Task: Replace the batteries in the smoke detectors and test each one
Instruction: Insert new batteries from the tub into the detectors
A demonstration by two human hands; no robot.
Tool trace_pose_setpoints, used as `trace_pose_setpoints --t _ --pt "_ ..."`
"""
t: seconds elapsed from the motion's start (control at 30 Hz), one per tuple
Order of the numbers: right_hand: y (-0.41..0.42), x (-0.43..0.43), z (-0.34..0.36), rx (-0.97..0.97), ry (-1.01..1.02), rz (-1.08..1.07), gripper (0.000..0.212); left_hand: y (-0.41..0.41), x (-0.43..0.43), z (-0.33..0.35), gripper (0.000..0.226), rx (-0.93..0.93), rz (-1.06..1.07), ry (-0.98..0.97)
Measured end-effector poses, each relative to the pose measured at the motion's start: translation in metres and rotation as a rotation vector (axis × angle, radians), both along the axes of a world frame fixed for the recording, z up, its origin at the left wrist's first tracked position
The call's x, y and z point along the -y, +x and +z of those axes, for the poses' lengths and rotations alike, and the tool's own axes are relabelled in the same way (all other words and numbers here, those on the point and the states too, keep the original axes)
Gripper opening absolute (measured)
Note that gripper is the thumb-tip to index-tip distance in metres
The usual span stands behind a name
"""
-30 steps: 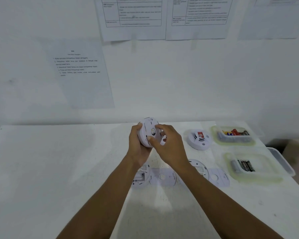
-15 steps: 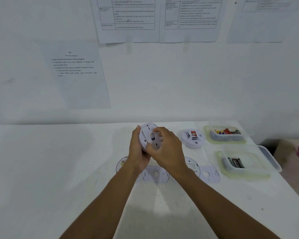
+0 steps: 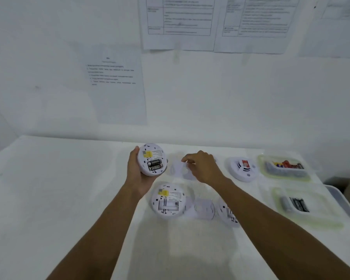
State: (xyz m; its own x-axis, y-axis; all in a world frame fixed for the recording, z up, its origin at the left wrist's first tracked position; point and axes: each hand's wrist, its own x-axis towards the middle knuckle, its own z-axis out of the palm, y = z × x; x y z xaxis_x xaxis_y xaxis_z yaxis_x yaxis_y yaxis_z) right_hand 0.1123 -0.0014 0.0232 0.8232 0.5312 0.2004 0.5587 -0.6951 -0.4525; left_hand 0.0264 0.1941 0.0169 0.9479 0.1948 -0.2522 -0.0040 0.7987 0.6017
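**back plate off, old cells showing**

the left hand [image 3: 138,176] grips the smoke detector [image 3: 152,159] by its rim, above the table [image 3: 69,188], with the open back turned toward the person. two black batteries [image 3: 155,165] lie side by side in the bay, their long axes running roughly left to right. the right hand [image 3: 202,166] hovers just to the right, fingers pinched on the blurred back plate [image 3: 182,168]. i'd guess it must set the plate down, then reach left for the cells.

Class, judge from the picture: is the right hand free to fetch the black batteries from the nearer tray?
Probably not yet: the right hand seems to pinch a white backplate. Otherwise the path looks open: the black batteries lie uncovered in the nearer tray, with nothing between.
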Motion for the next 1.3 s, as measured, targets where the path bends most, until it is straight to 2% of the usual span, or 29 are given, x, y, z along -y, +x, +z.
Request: trace_pose_setpoints --t 0.07,0.17,0.3,0.4,0.47,0.8,0.9,1.0,1.07,1.2,1.3 --pt "0.011 -0.011 -0.006 0.014 -0.079 -0.022 0.025 -0.001 -0.006 -0.002 0.062 -0.003 0.004 -0.018" --pt "0.025 -0.024 -0.012 0.067 -0.207 -0.009 0.031 0.001 -0.013 -0.004 0.057 -0.017 0.013 -0.014" --pt "0.030 -0.022 -0.014 0.073 -0.387 0.131 0.044 0.007 -0.022 -0.007 0.053 -0.036 0.008 -0.017" --pt "0.029 -0.019 -0.019 0.086 -0.482 0.183 0.036 0.011 -0.024 -0.008 0.051 -0.031 -0.022 -0.020" --pt "0.030 -0.021 -0.020 0.117 -0.467 0.127 0.027 0.014 -0.023 -0.009 0.052 -0.025 -0.042 -0.022" --pt "0.029 -0.019 -0.030 0.100 -0.350 -0.034 0.019 0.024 -0.014 -0.006 0.060 -0.018 -0.093 -0.035" --pt "0.026 -0.018 -0.032 0.145 -0.205 -0.074 0.024 0.027 -0.011 -0.006 0.060 -0.016 -0.088 -0.021" --pt "0.015 -0.019 -0.019 0.144 0.140 -0.078 0.024 0.028 -0.003 -0.005 0.056 -0.005 -0.096 -0.019" --pt "0.004 -0.019 -0.007 0.092 0.299 -0.045 0.020 0.029 0.007 -0.003 0.052 0.012 -0.102 -0.025" --pt "-0.024 -0.017 0.013 -0.018 0.422 0.054 0.013 0.026 0.034 0.001 0.053 0.027 -0.156 0.046" --pt "-0.040 -0.011 0.016 -0.083 0.489 0.027 0.012 0.023 0.055 0.002 0.052 0.029 -0.176 0.100"
